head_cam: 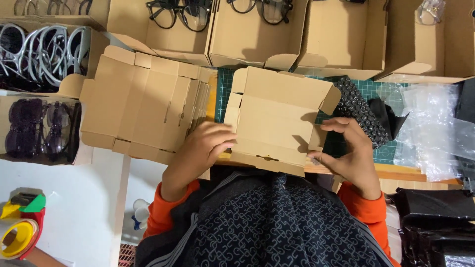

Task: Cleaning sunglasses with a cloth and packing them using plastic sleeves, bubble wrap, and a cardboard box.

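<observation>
Head view: a flat, partly folded cardboard box (277, 118) lies over the near edge of the tabletop (396, 173), on a green cutting mat (225, 89). The left hand (200, 148) has its fingers together, pressing on the box's left flaps, while the right hand (349, 151) has its fingers clamped on the right side flap. Just left lies a stack of flat box blanks (143, 101); beyond stand open cartons of spectacles (180, 15), and to the right lie black bubble wrap (358, 106) and clear plastic bags (435, 128).
</observation>
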